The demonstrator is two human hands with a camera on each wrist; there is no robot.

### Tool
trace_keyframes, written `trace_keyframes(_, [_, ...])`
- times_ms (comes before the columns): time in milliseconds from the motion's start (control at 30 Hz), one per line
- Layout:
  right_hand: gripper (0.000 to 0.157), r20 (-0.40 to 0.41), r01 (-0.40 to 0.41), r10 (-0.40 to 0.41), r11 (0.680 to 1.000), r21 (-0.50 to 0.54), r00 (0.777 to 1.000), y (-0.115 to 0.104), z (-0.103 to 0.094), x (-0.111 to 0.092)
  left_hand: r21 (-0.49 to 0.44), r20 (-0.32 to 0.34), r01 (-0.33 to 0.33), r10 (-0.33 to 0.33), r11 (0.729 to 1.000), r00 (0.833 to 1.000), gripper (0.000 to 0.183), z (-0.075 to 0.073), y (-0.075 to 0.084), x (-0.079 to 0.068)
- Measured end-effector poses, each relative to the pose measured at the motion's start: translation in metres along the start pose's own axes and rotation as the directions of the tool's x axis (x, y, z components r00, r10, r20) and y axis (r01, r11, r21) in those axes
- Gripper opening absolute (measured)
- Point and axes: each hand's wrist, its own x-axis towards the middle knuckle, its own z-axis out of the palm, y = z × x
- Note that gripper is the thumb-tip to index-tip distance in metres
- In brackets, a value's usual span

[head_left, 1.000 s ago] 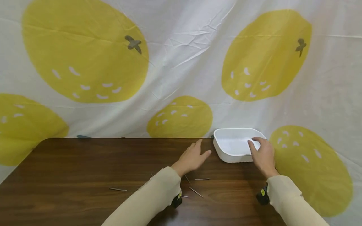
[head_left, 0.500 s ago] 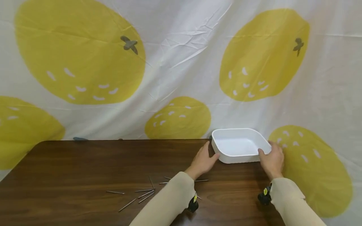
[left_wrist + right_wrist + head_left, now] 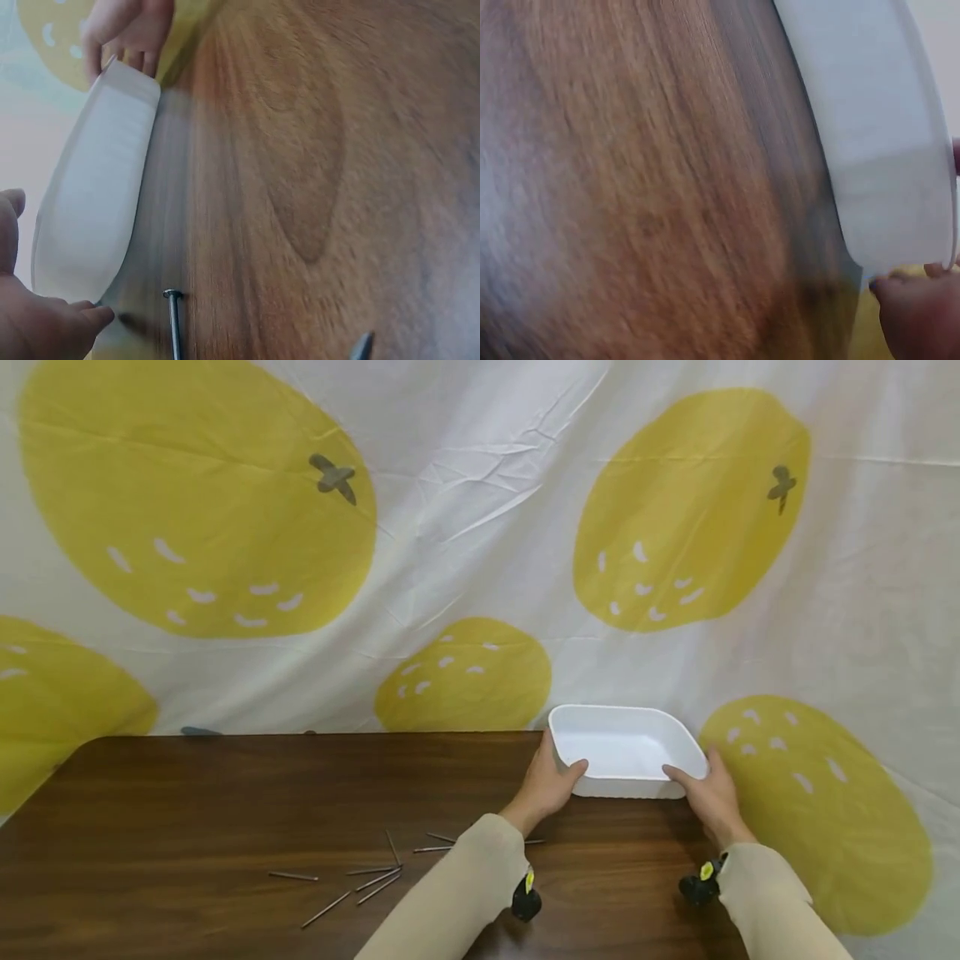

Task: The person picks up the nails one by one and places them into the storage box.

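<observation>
A white plastic container (image 3: 628,787) with rounded corners stands at the table's far right edge, by the cloth; no contents show inside. My left hand (image 3: 546,785) holds its left end, thumb over the rim and fingers along the outer wall. At the opposite end, my right hand (image 3: 711,795) grips the same way, its thumb at the front right of the rim. The left wrist view shows the container's long side (image 3: 97,180) between both hands. Seen from the right wrist, the wall (image 3: 877,135) sits low over the wood, with the right fingers (image 3: 922,311) at its end.
Several metal nails (image 3: 326,910) lie scattered on the dark wooden table (image 3: 187,810), left of and beneath my left forearm. One nail (image 3: 175,322) shows its flat head in the left wrist view. A cloth (image 3: 465,527) printed with yellow fruit hangs behind the table.
My left hand has moved right to the container's left end, and my right hand has shifted from over its interior to its right end. Both now hold it; it sits slightly left in view.
</observation>
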Motion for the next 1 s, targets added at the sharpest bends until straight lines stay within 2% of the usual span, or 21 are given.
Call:
trace_keyframes(167, [0.079, 0.04, 0.032, -0.034, 0.998, 0.05, 0.999, 0.004, 0.005, -0.001, -0.061, 0.005, 0.026, -0.026, 0.998, 1.0, 0.077, 0.0, -0.005, 0.004])
trace_keyframes(433, [0.086, 0.064, 0.052, -0.055, 0.998, 0.045, 0.996, -0.002, 0.009, -0.001, -0.111, -0.054, 0.045, -0.051, 0.993, 0.997, 0.08, -0.009, -0.006, 0.004])
trace_keyframes(633, [0.08, 0.063, 0.065, -0.065, 0.998, 0.009, 0.996, -0.007, 0.016, -0.005, -0.128, -0.072, 0.049, -0.059, 0.991, 0.996, 0.081, -0.018, -0.013, 0.004])
trace_keyframes(867, [0.094, 0.063, 0.067, -0.066, 0.998, -0.011, 0.996, -0.012, 0.031, -0.008, -0.082, -0.064, 0.044, -0.049, 0.996, 0.997, 0.081, -0.041, -0.02, 0.002])
trace_keyframes(1000, [0.103, 0.09, 0.057, -0.055, 0.998, -0.013, 0.994, -0.019, 0.04, -0.007, -0.097, -0.055, 0.031, -0.037, 0.995, 0.998, 0.08, -0.055, -0.024, 0.0])
